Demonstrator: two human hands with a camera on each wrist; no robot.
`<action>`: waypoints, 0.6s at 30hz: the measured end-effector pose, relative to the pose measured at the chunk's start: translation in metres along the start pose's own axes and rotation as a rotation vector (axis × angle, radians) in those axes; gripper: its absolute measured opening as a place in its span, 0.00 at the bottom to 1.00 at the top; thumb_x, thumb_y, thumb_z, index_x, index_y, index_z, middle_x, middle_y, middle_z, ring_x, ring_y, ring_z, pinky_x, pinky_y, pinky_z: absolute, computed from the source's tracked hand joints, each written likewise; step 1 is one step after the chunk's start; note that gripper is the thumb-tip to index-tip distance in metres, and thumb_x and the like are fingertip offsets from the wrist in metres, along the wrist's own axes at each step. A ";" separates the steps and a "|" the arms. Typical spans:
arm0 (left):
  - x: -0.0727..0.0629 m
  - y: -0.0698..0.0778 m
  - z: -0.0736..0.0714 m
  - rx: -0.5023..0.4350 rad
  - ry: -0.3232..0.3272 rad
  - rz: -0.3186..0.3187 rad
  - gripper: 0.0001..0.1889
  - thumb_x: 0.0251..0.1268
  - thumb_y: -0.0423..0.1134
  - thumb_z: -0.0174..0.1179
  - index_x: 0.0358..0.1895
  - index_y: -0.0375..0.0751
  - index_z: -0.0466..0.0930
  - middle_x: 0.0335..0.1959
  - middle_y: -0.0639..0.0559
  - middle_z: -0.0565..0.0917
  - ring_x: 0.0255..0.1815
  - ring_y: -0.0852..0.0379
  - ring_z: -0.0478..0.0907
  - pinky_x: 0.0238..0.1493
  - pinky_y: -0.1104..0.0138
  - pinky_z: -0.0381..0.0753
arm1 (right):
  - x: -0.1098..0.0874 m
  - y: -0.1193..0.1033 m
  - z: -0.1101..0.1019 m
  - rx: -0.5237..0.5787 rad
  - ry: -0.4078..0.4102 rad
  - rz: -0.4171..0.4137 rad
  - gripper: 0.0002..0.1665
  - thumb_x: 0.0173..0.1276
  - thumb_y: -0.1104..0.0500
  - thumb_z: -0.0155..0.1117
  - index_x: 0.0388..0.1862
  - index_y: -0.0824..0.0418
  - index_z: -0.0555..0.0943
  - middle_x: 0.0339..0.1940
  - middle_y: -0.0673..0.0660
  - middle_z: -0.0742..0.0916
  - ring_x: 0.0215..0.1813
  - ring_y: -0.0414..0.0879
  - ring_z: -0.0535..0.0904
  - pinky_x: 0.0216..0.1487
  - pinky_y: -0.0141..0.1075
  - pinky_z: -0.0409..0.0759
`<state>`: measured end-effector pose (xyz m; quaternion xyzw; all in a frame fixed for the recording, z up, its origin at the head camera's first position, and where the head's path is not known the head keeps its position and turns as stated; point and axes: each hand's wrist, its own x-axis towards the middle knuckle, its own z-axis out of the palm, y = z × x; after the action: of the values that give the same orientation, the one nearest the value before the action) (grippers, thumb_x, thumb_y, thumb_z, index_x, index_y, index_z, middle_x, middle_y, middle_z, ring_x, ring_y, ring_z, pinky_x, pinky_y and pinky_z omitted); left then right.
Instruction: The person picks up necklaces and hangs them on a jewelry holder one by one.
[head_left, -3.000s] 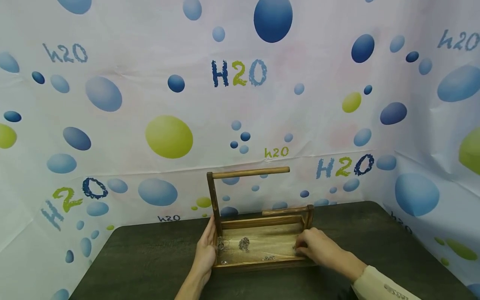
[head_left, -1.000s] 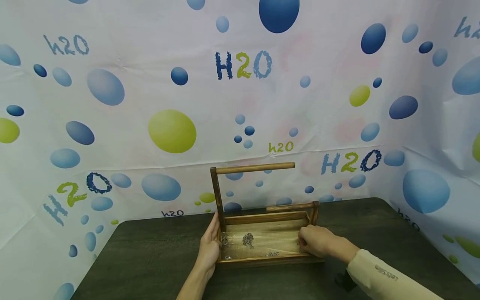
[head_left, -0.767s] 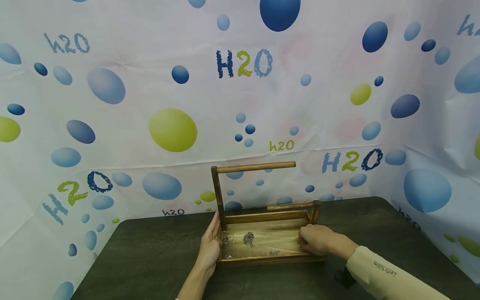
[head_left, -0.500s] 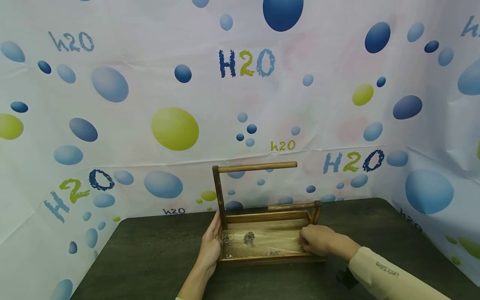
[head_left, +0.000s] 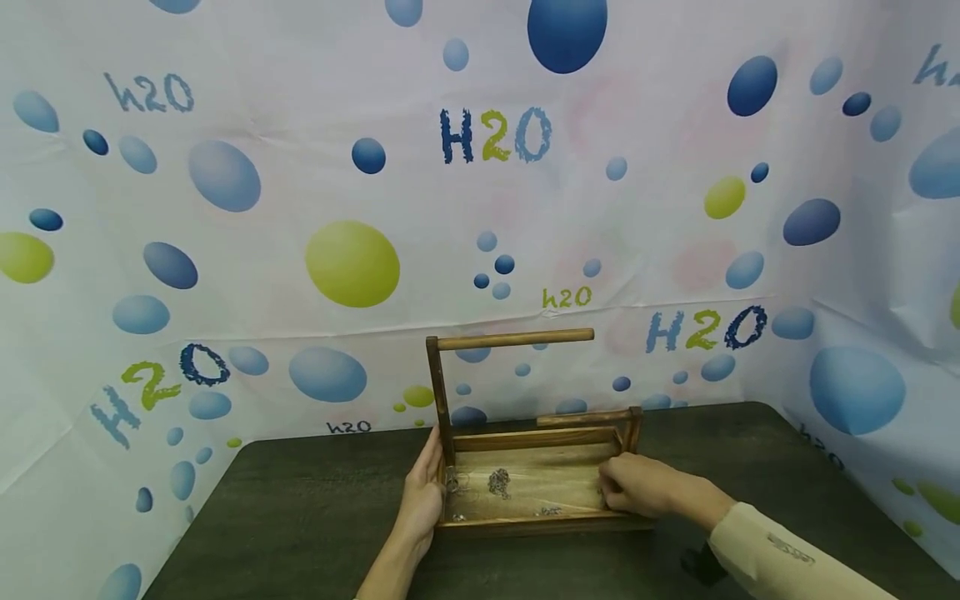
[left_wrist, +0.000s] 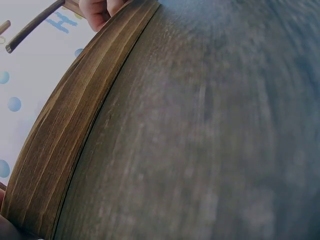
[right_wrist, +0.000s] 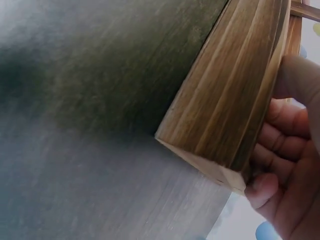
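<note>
A wooden jewelry tray (head_left: 532, 527) with a flat floor and low walls sits on the table in the head view. A tall post with a horizontal rod (head_left: 517, 338) rises at its left end, a shorter post with a rod (head_left: 585, 417) at its right. My left hand (head_left: 420, 500) rests along the left end with its fingers straight on the outer side. At the right end my right hand (head_left: 637, 485) grips the end wall, fingers curled in the right wrist view. A tangled chain heap (head_left: 498, 482) and smaller shiny pieces (head_left: 551, 511) lie inside.
The dark table (head_left: 322, 517) extends on both sides of the tray. A black object (head_left: 702, 567) lies partly under the right sleeve (head_left: 780, 550). A white backdrop (head_left: 247, 317) with blue and green dots stands close behind the table.
Compared with three seconds ago, my right hand's fingers are drawn in tighter at the tray's end. The whole head view has shifted a little; left hand and tray keep their relation.
</note>
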<state>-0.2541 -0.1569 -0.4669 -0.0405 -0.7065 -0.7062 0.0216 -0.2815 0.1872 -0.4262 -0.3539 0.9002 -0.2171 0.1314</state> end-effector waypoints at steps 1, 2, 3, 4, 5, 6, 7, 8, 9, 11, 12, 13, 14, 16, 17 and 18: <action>0.000 0.000 0.000 0.001 0.002 0.000 0.52 0.49 0.11 0.33 0.83 0.47 0.44 0.81 0.37 0.45 0.81 0.38 0.38 0.58 0.48 0.59 | 0.000 0.000 -0.001 0.011 0.005 -0.007 0.15 0.73 0.65 0.59 0.25 0.52 0.73 0.18 0.43 0.72 0.19 0.33 0.63 0.23 0.30 0.62; 0.000 0.001 -0.001 0.002 0.001 0.000 0.52 0.49 0.11 0.33 0.83 0.47 0.43 0.81 0.37 0.45 0.81 0.38 0.38 0.55 0.50 0.63 | -0.001 0.000 -0.001 0.023 0.013 -0.011 0.14 0.73 0.65 0.59 0.26 0.52 0.73 0.19 0.43 0.72 0.20 0.33 0.63 0.24 0.30 0.63; -0.001 0.002 -0.001 0.001 0.002 -0.001 0.52 0.49 0.11 0.33 0.83 0.47 0.43 0.81 0.36 0.45 0.81 0.37 0.38 0.50 0.52 0.66 | -0.001 -0.001 -0.002 0.035 0.021 -0.014 0.14 0.73 0.64 0.59 0.27 0.52 0.73 0.19 0.42 0.73 0.20 0.33 0.64 0.24 0.30 0.63; -0.001 0.002 -0.002 0.000 0.000 -0.001 0.52 0.49 0.11 0.33 0.83 0.47 0.43 0.81 0.36 0.45 0.81 0.37 0.38 0.44 0.55 0.67 | -0.002 -0.002 -0.002 0.048 0.032 -0.017 0.13 0.73 0.64 0.59 0.28 0.52 0.74 0.20 0.42 0.73 0.20 0.33 0.65 0.24 0.30 0.64; -0.002 0.003 -0.002 -0.004 -0.002 -0.002 0.52 0.49 0.11 0.33 0.83 0.48 0.43 0.81 0.35 0.44 0.81 0.37 0.38 0.37 0.58 0.66 | -0.003 -0.003 -0.003 0.064 0.044 -0.023 0.12 0.73 0.64 0.59 0.29 0.52 0.74 0.20 0.42 0.74 0.21 0.33 0.66 0.24 0.30 0.65; -0.002 0.003 -0.002 -0.007 -0.005 0.000 0.52 0.49 0.11 0.33 0.83 0.48 0.43 0.81 0.35 0.44 0.80 0.36 0.37 0.31 0.60 0.65 | -0.004 -0.004 -0.003 0.081 0.059 -0.026 0.11 0.73 0.64 0.59 0.29 0.52 0.75 0.21 0.42 0.75 0.21 0.33 0.66 0.24 0.30 0.66; -0.002 0.004 -0.002 -0.010 -0.003 -0.002 0.52 0.50 0.11 0.33 0.83 0.48 0.43 0.81 0.35 0.44 0.80 0.36 0.37 0.26 0.61 0.62 | -0.004 -0.005 -0.004 0.103 0.076 -0.034 0.11 0.73 0.64 0.59 0.30 0.52 0.75 0.21 0.42 0.75 0.21 0.33 0.67 0.24 0.30 0.67; -0.002 0.004 -0.002 -0.012 -0.004 -0.001 0.52 0.50 0.11 0.33 0.83 0.48 0.43 0.81 0.35 0.44 0.80 0.36 0.37 0.24 0.62 0.60 | -0.005 -0.006 -0.004 0.118 0.098 -0.044 0.10 0.73 0.64 0.59 0.30 0.52 0.75 0.22 0.42 0.76 0.22 0.33 0.67 0.25 0.30 0.68; -0.002 0.005 -0.002 -0.015 -0.004 -0.003 0.52 0.50 0.11 0.33 0.83 0.49 0.44 0.81 0.35 0.44 0.80 0.36 0.37 0.23 0.63 0.60 | -0.006 -0.007 -0.004 0.135 0.122 -0.055 0.10 0.72 0.64 0.59 0.31 0.53 0.76 0.22 0.42 0.76 0.22 0.33 0.68 0.24 0.30 0.68; -0.001 0.006 -0.002 -0.013 -0.006 -0.007 0.52 0.50 0.11 0.33 0.83 0.49 0.43 0.81 0.35 0.44 0.80 0.36 0.37 0.24 0.62 0.61 | -0.007 -0.009 -0.004 0.175 0.173 -0.077 0.09 0.71 0.66 0.60 0.31 0.55 0.77 0.22 0.43 0.77 0.22 0.33 0.68 0.24 0.31 0.70; -0.001 0.006 -0.002 -0.009 -0.007 -0.010 0.52 0.50 0.11 0.33 0.83 0.48 0.43 0.81 0.35 0.44 0.80 0.36 0.37 0.26 0.61 0.61 | -0.008 -0.010 -0.005 0.196 0.200 -0.082 0.09 0.70 0.66 0.60 0.30 0.55 0.78 0.22 0.43 0.77 0.22 0.33 0.68 0.24 0.32 0.70; -0.001 0.007 -0.002 -0.007 -0.005 -0.015 0.52 0.50 0.11 0.33 0.83 0.48 0.43 0.81 0.36 0.44 0.80 0.36 0.38 0.29 0.59 0.63 | -0.008 -0.011 -0.005 0.214 0.225 -0.086 0.09 0.70 0.67 0.60 0.30 0.55 0.78 0.22 0.43 0.77 0.22 0.33 0.69 0.24 0.32 0.71; -0.001 0.007 -0.002 -0.005 -0.006 -0.018 0.52 0.50 0.11 0.33 0.83 0.48 0.43 0.81 0.36 0.44 0.81 0.37 0.38 0.35 0.58 0.65 | -0.009 -0.013 -0.005 0.230 0.251 -0.082 0.09 0.69 0.67 0.60 0.30 0.55 0.78 0.22 0.43 0.78 0.22 0.33 0.69 0.24 0.32 0.72; -0.001 0.007 -0.002 0.001 -0.006 -0.021 0.52 0.49 0.11 0.33 0.83 0.48 0.43 0.81 0.36 0.44 0.81 0.37 0.38 0.45 0.53 0.65 | -0.010 -0.015 -0.005 0.273 0.296 -0.076 0.09 0.68 0.67 0.60 0.30 0.56 0.79 0.24 0.44 0.79 0.23 0.34 0.71 0.25 0.32 0.73; -0.001 0.007 -0.002 0.003 -0.004 -0.021 0.52 0.49 0.11 0.33 0.83 0.48 0.44 0.81 0.37 0.45 0.81 0.37 0.38 0.49 0.52 0.64 | -0.010 -0.017 -0.005 0.295 0.316 -0.073 0.09 0.68 0.67 0.61 0.30 0.56 0.79 0.25 0.45 0.80 0.24 0.34 0.72 0.25 0.33 0.74; -0.001 0.006 -0.002 0.002 -0.003 -0.022 0.53 0.49 0.11 0.33 0.83 0.48 0.44 0.81 0.37 0.45 0.81 0.38 0.38 0.50 0.51 0.63 | -0.011 -0.018 -0.005 0.320 0.333 -0.069 0.08 0.68 0.67 0.61 0.30 0.56 0.80 0.25 0.46 0.81 0.24 0.35 0.73 0.26 0.33 0.75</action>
<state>-0.2530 -0.1588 -0.4605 -0.0338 -0.7077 -0.7056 0.0131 -0.2652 0.1840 -0.4121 -0.3184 0.8509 -0.4169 0.0280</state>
